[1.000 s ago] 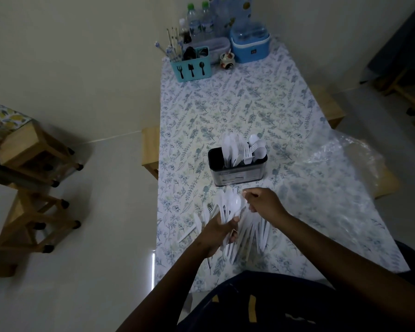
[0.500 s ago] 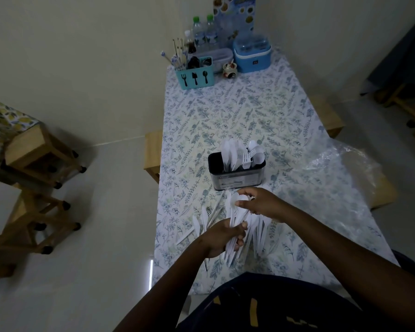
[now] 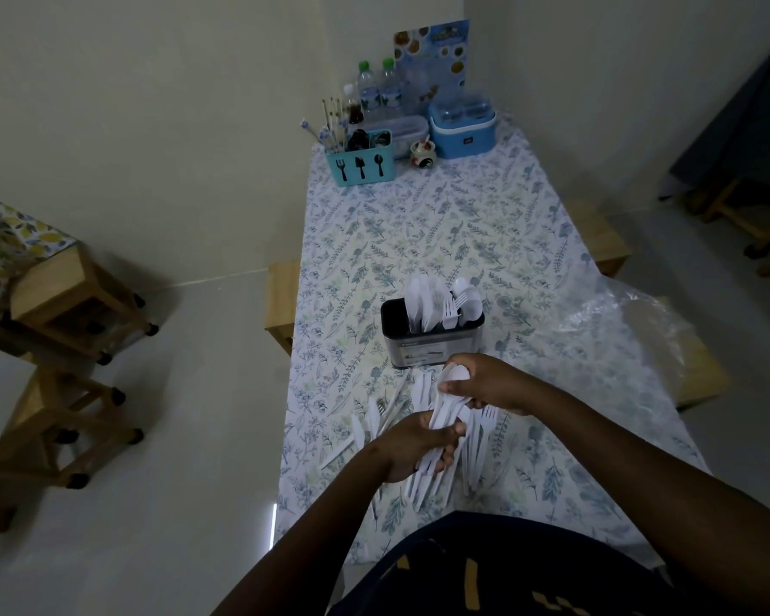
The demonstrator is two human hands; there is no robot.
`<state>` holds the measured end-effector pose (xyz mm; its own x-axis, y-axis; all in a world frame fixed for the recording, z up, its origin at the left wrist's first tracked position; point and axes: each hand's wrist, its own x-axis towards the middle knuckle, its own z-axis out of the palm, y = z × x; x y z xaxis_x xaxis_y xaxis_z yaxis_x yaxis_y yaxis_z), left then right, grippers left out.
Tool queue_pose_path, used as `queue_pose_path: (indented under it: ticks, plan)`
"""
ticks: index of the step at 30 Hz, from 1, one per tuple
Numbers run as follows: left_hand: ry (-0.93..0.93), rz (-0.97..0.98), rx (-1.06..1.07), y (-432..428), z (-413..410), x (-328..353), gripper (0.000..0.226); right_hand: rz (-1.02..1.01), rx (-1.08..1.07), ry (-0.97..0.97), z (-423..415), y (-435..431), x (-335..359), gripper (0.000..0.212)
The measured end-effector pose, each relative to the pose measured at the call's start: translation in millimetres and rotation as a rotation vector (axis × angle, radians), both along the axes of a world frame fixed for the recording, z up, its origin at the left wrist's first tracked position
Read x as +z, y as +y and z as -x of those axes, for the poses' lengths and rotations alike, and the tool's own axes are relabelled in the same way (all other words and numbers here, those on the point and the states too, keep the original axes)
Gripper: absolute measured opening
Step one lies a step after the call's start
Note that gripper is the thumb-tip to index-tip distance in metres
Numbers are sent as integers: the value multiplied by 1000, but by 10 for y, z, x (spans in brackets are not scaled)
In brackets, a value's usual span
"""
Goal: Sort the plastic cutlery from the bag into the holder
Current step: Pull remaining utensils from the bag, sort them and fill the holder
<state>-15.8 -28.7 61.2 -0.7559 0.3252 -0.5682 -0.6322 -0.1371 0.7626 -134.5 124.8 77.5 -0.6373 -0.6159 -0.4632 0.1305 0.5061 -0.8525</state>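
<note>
The left hand has its fingers wrapped round a fat bundle of white plastic cutlery, with the handles fanning out toward the near edge of the table. The right hand is just beyond it and a bit to the right, thumb and fingers pinching what looks like a spoon at the top of that bundle.

More loose pieces lie flat on the flowery tablecloth left of the hands, and a few forks poke out under the right wrist. Just past the hands stands the holder, a dark tub with a shiny front, already stuffed with white knives, forks and spoons standing upright. Can't tell how it's divided inside from here.

The clear bag sits crumpled at the right edge of the table. Way at the far end there's a teal cutlery caddy, a blue lidded box and a couple of water bottles. Wooden stools stand on the floor to the left.
</note>
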Motion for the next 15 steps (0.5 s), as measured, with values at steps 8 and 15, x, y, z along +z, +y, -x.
queue_pose_path:
  ticks: [8,15]
  plan:
    - [-22,105,238,-26,174,123,51,-117,-131,387,476,201,348,33]
    - [-35,106,325,-85,160,62,26,-161,-185,669,1062,373,665,24]
